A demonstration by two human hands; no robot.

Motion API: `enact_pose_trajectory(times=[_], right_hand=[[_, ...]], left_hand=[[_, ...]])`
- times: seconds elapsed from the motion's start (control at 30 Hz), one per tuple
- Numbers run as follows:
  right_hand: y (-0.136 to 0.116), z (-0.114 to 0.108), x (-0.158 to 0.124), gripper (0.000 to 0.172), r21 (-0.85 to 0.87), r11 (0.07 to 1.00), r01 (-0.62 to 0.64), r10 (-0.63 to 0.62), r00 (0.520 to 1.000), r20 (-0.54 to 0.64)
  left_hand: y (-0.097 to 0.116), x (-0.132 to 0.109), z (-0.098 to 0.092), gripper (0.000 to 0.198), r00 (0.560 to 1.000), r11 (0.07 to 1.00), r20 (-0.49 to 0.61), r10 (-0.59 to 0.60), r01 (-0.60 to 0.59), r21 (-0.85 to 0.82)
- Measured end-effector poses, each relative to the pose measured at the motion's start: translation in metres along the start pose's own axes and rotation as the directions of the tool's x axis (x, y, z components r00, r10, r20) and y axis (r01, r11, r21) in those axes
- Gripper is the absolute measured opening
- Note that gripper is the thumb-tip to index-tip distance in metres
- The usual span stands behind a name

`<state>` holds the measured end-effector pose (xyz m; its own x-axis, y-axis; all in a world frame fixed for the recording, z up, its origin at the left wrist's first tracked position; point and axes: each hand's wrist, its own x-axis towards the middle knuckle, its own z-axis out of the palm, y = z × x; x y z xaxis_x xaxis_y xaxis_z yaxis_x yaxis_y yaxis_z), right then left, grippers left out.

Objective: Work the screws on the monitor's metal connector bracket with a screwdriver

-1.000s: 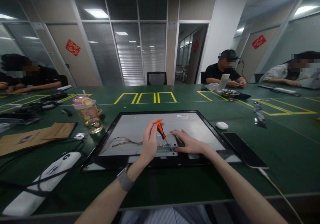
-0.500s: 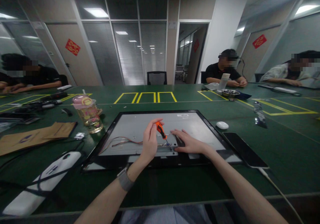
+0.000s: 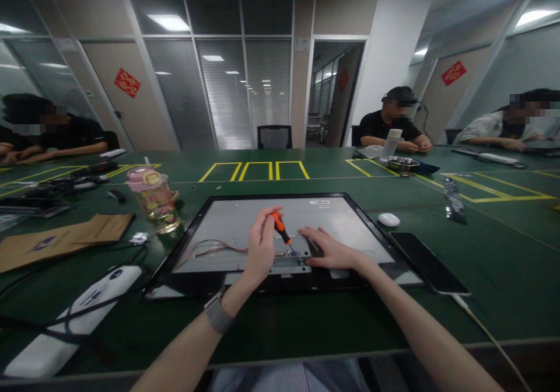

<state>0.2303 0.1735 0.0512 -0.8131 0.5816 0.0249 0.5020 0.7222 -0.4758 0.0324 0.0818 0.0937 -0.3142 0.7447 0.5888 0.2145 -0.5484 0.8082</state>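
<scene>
A flat grey panel (image 3: 341,223) with a black frame lies on the green table in front of me. My left hand (image 3: 261,246) is closed on the orange and black handle of a screwdriver (image 3: 280,228). The screwdriver is tilted, its tip down at small parts on a metal strip (image 3: 289,263) near the panel's front edge. My right hand (image 3: 332,250) rests beside the tip with its fingers apart, touching the panel and the strip's right end. Thin coloured wires (image 3: 219,244) run left from the strip, partly behind my left hand.
A pink-lidded bottle (image 3: 157,199), brown paper envelope (image 3: 56,240) and white power strip (image 3: 83,316) are on the left. To the right lie a phone (image 3: 429,262) on a cable, a white case (image 3: 389,220) and a metal bowl (image 3: 403,164). Several people sit across the table.
My left hand and the screwdriver's handle have shifted very slightly left. My right hand stays in place.
</scene>
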Motion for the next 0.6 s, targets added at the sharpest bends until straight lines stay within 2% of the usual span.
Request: enact_pose_trajectory(times=[0.13, 0.27, 0.37, 0.5, 0.6], right_hand=[[0.0008, 0.0001, -0.0003, 0.083, 0.003, 1.000, 0.003, -0.003, 1.000, -0.005], [0.0019, 0.0013, -0.0003, 0.084, 0.004, 1.000, -0.001, 0.001, 1.000, -0.010], [0.0024, 0.0019, 0.0003, 0.083, -0.007, 1.000, 0.008, -0.008, 1.000, -0.013], [0.0036, 0.0026, 0.0008, 0.083, 0.000, 1.000, 0.010, -0.010, 1.000, -0.012], [0.0041, 0.0029, 0.0005, 0.082, 0.012, 1.000, 0.011, -0.011, 1.000, -0.014]], left_hand=[[-0.0008, 0.0013, 0.0003, 0.029, 1.000, 1.000, 0.019, 0.019, -0.018, -0.023], [-0.0012, 0.0021, 0.0017, 0.022, 0.997, 0.995, -0.018, 0.074, -0.072, 0.064], [-0.0018, 0.0013, 0.0016, 0.023, 0.998, 0.995, -0.007, 0.056, -0.056, 0.077], [-0.0018, 0.0000, 0.0000, 0.029, 1.000, 1.000, 0.003, -0.007, 0.007, 0.010], [-0.0002, 0.0004, -0.0002, 0.031, 1.000, 1.000, 0.019, -0.004, 0.004, -0.030]])
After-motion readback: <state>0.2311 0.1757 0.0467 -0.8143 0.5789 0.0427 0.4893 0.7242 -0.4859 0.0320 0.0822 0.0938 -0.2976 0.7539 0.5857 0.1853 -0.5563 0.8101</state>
